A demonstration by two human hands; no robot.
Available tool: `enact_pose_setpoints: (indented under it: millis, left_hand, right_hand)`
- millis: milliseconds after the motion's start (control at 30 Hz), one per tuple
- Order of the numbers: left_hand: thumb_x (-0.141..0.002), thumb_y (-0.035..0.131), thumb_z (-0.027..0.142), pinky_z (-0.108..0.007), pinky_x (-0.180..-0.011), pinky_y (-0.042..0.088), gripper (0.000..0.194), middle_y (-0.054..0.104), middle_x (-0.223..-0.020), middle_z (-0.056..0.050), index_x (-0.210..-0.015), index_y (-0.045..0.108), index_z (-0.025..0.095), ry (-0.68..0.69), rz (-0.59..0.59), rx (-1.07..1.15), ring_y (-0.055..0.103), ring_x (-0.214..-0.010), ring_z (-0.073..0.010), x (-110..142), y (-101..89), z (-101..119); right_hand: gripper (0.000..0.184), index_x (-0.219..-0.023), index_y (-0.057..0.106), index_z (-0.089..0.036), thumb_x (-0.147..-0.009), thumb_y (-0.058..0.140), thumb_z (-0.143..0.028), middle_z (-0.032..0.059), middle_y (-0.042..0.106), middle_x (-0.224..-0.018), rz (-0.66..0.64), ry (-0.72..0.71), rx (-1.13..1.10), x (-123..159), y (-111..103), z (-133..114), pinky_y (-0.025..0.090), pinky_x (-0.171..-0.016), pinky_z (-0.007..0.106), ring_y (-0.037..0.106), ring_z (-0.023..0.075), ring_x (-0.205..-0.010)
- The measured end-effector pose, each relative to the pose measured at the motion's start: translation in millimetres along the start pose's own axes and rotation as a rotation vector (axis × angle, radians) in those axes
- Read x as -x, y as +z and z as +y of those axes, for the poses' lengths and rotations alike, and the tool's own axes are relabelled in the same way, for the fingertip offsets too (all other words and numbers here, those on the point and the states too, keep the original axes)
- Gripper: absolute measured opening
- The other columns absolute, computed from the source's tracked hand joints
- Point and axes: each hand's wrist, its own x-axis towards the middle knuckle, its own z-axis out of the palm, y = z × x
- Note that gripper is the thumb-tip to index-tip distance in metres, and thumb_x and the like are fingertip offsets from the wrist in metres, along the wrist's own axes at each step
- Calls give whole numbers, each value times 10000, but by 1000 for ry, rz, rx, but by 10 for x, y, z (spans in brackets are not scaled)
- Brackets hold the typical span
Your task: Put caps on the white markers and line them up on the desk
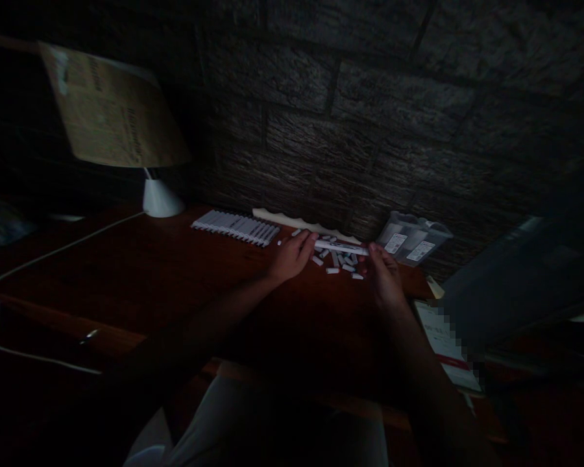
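Observation:
A white marker point(341, 246) lies level between my two hands, above the wooden table. Its left end is pinched in my left hand point(294, 254), and the fingers of my right hand point(383, 269) close on its right end. Dark print shows along the barrel. Beneath and in front of it, several loose marker caps point(332, 270) are scattered on the tabletop, mostly white or grey. To the left of my left hand, a row of white markers point(236, 226) lies side by side. The dim light hides the finer details of my fingers.
A lamp point(161, 198) with a newsprint shade stands at the back left, its cable running over the table point(126, 272). Clear plastic containers point(413, 238) with labels stand at the back right. A pale wavy-edged strip point(292, 220) lies along the wall. Papers point(448, 340) lie at right.

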Motion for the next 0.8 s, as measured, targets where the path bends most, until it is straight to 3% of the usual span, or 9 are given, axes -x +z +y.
enact_pose_setpoints:
  millis: [800]
  left_hand:
    - [-1029,326,451,-243,-587,406,446,557,-602,3,-705,517,211,-6,-31,-5,555,-607,-134,5,4,-4]
  right_hand:
    - [365,-803,685,-230,-674,823,-542,-64,584,-608,15,-8,6,13,35,-26,334,-447,207,447,64,-490]
